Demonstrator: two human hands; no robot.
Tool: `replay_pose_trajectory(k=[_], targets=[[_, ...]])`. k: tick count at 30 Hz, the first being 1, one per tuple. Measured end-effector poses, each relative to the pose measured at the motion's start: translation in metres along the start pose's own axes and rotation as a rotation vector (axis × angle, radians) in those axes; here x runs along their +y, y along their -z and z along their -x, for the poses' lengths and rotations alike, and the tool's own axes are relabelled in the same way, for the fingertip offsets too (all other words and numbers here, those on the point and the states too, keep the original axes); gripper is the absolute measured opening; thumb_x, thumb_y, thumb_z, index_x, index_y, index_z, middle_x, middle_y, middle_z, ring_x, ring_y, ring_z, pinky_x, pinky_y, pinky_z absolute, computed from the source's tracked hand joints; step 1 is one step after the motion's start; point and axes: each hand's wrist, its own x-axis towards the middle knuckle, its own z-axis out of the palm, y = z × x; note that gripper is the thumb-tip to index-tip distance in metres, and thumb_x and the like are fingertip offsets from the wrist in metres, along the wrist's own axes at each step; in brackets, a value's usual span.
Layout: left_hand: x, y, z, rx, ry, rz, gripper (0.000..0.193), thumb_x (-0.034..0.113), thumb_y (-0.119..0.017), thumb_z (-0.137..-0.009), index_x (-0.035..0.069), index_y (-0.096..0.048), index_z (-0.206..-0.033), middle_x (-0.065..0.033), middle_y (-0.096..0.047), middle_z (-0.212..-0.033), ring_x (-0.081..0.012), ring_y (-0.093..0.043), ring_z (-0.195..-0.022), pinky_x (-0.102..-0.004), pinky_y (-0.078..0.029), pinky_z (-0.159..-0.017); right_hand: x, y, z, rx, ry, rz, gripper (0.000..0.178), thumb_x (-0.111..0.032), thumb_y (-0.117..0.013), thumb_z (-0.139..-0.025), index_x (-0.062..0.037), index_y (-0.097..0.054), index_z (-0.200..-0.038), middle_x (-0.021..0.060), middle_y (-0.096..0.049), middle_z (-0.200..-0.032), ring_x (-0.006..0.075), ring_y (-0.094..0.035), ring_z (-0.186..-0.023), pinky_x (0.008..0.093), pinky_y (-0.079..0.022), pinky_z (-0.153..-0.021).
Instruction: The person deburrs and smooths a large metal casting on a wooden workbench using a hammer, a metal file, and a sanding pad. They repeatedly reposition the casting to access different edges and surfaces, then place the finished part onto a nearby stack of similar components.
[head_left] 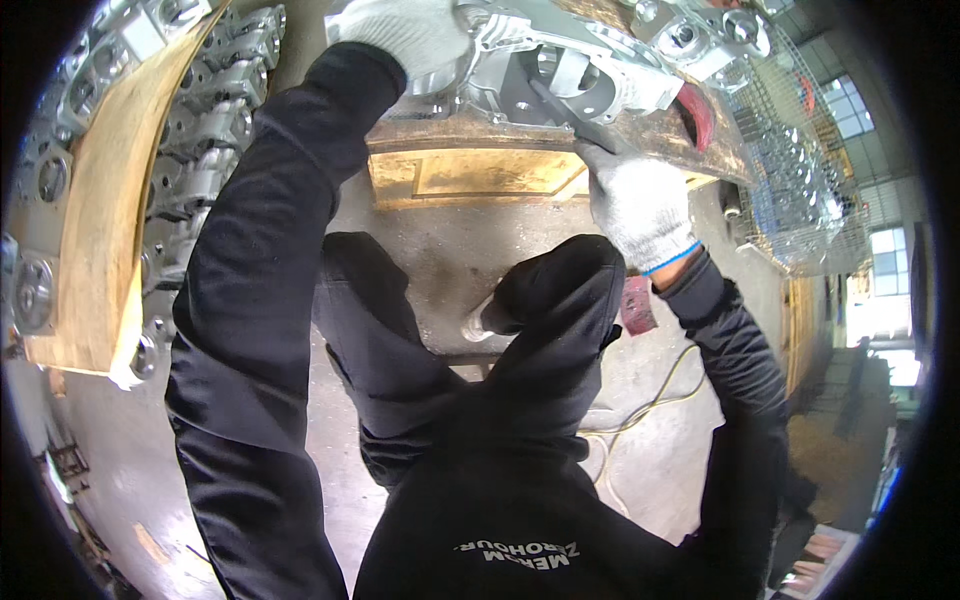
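Wooden bench (480,175) on a concrete floor (450,225): a silvery metal casting (592,103) lies on top. My gloved left hand (410,38) is at the casting's left end, too obscured to tell how far open or whether gripping; my gloved right hand (642,205), at the near edge, is curled around what seems a slim dark tool (560,106) angled over the casting

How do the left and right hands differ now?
The left hand is at the picture's top edge; the right hand is lower, at the near edge of the wooden worktop. The left hand's sleeve meets its glove; the right hand shows a blue hem and bare wrist. Both wear pale gloves.
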Motion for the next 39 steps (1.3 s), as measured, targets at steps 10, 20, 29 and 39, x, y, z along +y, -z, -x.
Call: replay_pose_trajectory(k=[10,20,29,39], targets=[[0.029,-0.018,0.024,0.426,0.063,0.144,0.038,0.048,-0.065,-0.088,0.012,-0.078,-0.084,-0.0146,-0.072,-0.077,-0.0331,-0.071,-0.076,-0.0478,-0.054,-0.073,-0.017,0.005,0.078,0.049,-1.056,-1.055,0.046,-0.011,-0.059,-0.103,-0.0043,-0.054,-0.147,0.0006,-0.062,-0.081,0.0015,-0.046,-0.052,0.0199,-0.037,-0.044],[0.028,-0.012,0.025,0.465,0.051,0.081,0.037,0.046,-0.062,-0.089,0.012,-0.077,-0.091,-0.0156,-0.074,-0.083,-0.0334,-0.072,-0.078,-0.047,-0.056,-0.072,-0.027,-0.014,0.058,0.438,-1.234,-0.956,0.031,-0.01,-0.066,-0.102,-0.0017,-0.07,-0.132,-0.0019,-0.065,-0.08,-0.0006,-0.05,-0.062,0.0157,-0.036,-0.052],[0.029,-0.007,0.026,0.347,0.066,0.102,0.039,0.045,-0.059,-0.091,0.012,-0.077,-0.084,-0.0161,-0.073,-0.077,-0.034,-0.071,-0.071,-0.0473,-0.056,-0.068,-0.017,-0.019,0.061,0.486,-1.081,-1.088,0.03,-0.008,-0.066,-0.101,0.0006,-0.07,-0.129,0.0022,-0.071,-0.087,0.0002,-0.053,-0.063,0.016,-0.037,-0.051],[0.028,-0.006,0.023,0.315,0.06,0.163,0.036,0.044,-0.059,-0.091,0.014,-0.078,-0.086,-0.0146,-0.072,-0.075,-0.0336,-0.07,-0.069,-0.0465,-0.056,-0.065,-0.015,-0.008,0.06,0.445,-1.126,-0.938,0.026,-0.009,-0.066,-0.102,0.0011,-0.073,-0.125,-0.0005,-0.068,-0.081,-0.0003,-0.051,-0.064,0.0163,-0.035,-0.053]])
